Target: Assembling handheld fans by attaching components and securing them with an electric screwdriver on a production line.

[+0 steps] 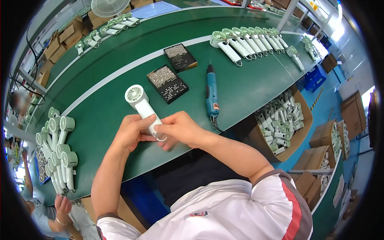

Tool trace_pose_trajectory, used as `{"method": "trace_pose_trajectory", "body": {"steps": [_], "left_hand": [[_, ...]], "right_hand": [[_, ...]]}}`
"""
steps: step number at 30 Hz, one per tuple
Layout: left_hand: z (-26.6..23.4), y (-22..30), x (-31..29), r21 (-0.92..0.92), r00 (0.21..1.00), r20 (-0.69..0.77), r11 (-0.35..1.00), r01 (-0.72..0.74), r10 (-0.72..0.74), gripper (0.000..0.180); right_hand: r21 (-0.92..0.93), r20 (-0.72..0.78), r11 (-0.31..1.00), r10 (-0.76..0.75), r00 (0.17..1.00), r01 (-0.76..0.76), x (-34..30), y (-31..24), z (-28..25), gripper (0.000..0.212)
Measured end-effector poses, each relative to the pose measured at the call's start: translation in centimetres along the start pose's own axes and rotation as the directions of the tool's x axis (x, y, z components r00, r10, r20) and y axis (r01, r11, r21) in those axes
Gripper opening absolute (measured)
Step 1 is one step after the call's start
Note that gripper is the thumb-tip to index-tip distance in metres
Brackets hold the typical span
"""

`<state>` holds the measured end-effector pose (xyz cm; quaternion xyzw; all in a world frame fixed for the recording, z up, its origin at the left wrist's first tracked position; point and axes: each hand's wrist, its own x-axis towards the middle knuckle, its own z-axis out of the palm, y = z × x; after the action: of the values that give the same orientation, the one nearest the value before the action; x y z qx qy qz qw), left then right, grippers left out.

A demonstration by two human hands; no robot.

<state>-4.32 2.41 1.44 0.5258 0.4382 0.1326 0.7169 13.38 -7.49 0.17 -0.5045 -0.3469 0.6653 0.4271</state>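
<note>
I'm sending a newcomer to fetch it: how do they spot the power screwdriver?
On the green workbench, find the nearer black parts tray. Just right of it lies the power screwdriver, dark tip forward; its teal body sets it apart from the pale fans.

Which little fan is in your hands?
The white fan gripped between the left hand and right hand. It alone is in these hands; the others lie farther off.

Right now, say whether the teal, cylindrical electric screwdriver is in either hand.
No, the screwdriver lies on the green tabletop; the left hand and right hand hold a white handheld fan.
</note>
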Motion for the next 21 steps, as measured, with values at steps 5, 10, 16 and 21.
{"method": "trace_pose_trajectory", "body": {"steps": [5, 10, 16, 21], "left_hand": [[-0.3, -0.3, 0.3, -0.075, 1.0, 0.008, 0.997, -0.027, 0.028, 0.043], [-0.1, 0.4, 0.6, -0.074, 1.0, -0.01, 0.997, 0.002, -0.003, 0.046], [0.1, 0.9, 1.6, -0.152, 0.999, 0.037, 0.988, 0.019, -0.014, 0.047], [-0.3, 1.0, 2.0, -0.154, 1.0, 0.027, 0.988, 0.003, 0.001, 0.043]], "right_hand": [[-0.611, -0.105, 0.747, -0.406, 0.908, 0.263, -4.4, -2.9, -1.7, 0.03], [-0.897, 0.436, -0.403, -0.744, 0.506, 0.181, -5.0, -6.7, -11.0, 0.05], [-0.809, 0.503, -0.532, -0.405, 0.764, 0.25, -2.7, -5.9, -16.6, 0.06], [-0.716, 0.624, -0.57, -0.264, 0.736, 0.403, -0.7, -6.9, -17.4, 0.055]]}}
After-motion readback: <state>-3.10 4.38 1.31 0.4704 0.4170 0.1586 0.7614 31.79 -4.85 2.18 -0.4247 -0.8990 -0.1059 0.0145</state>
